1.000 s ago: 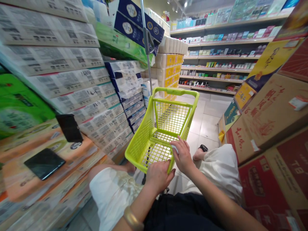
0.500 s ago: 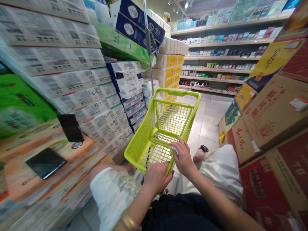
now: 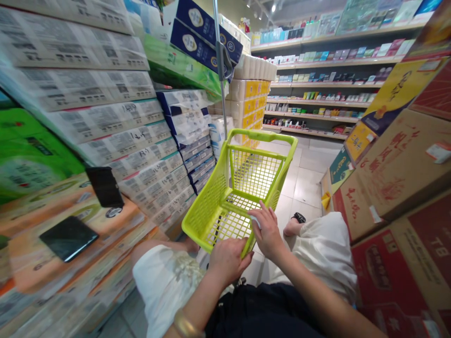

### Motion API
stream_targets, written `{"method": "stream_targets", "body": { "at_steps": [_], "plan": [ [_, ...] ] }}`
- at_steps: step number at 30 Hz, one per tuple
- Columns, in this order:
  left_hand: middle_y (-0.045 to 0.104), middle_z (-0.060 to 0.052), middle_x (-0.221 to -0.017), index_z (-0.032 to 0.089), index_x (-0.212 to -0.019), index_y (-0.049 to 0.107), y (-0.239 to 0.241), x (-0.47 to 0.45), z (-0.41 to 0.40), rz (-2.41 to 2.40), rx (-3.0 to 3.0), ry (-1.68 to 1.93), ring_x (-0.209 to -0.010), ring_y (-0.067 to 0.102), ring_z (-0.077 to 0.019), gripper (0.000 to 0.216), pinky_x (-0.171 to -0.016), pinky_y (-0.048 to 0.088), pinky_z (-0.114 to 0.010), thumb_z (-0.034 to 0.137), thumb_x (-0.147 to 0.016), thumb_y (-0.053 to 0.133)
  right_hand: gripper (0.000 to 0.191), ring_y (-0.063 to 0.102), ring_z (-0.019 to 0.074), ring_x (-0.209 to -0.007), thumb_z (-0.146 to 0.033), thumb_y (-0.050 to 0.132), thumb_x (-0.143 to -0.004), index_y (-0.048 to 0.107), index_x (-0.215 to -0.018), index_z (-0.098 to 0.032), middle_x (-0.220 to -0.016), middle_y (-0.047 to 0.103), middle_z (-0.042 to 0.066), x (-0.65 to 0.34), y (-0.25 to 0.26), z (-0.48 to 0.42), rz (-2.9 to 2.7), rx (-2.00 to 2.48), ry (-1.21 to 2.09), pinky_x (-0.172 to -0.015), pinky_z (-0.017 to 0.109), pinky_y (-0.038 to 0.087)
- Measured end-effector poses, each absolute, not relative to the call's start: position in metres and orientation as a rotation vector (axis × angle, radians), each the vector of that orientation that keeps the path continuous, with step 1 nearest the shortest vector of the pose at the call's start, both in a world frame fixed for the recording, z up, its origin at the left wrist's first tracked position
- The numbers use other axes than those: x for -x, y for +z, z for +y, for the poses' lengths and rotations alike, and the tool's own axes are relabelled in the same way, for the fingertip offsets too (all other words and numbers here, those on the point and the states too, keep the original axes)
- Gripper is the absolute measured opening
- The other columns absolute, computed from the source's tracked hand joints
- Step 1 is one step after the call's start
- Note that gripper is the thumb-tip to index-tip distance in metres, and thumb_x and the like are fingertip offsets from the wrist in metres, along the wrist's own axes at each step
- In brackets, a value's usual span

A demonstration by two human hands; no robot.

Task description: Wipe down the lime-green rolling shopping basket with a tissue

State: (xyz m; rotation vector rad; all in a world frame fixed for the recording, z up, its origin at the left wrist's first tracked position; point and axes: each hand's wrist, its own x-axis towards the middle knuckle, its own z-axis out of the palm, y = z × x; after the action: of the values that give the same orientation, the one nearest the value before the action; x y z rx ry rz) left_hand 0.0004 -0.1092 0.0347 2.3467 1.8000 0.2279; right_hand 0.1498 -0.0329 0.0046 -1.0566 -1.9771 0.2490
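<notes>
A lime-green plastic shopping basket (image 3: 202, 218) with lattice sides stands between my knees, its raised handle bar at the far end. My left hand (image 3: 227, 260) is closed over the near rim, thumb toward the right corner. Against the right-hand rim rests my right hand (image 3: 269, 232), fingers bent over the edge. A small whitish piece (image 3: 256, 219) shows under those fingers; whether it is cloth or tissue is unclear. Through the lattice floor of the basket I see pale tiles and no goods.
Stacked tissue packs (image 3: 141, 136) rise on the left. A black phone-like slab (image 3: 68, 238) and a dark upright object (image 3: 104, 187) sit on orange packs. Cartons (image 3: 405, 164) wall the right side. A thin metal pole (image 3: 222, 101) stands behind the basket; stocked shelves (image 3: 317, 84) line the back.
The view has shifted very slightly, so the pole and basket handle appear a little farther right. Both hands keep nearly the same place on the basket.
</notes>
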Motion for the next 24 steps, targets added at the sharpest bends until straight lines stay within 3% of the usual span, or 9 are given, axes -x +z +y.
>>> {"method": "stream_targets", "body": {
  "at_steps": [24],
  "plan": [
    [0.070, -0.004, -0.083, 0.022, -0.090, 0.064, 0.033, 0.006, -0.107, 1.807, -2.367, 0.245, -0.081, 0.065, -0.0213, 0.026, -0.066, 0.042, -0.029, 0.043, -0.089, 0.049, 0.029, 0.038, 0.0253, -0.138, -0.014, 0.040, -0.089, 0.061, -0.105, -0.024, -0.110, 0.067, 0.005, -0.146, 0.007, -0.019, -1.927, 1.098, 0.246, -0.113, 0.052, 0.025]
  ]
}}
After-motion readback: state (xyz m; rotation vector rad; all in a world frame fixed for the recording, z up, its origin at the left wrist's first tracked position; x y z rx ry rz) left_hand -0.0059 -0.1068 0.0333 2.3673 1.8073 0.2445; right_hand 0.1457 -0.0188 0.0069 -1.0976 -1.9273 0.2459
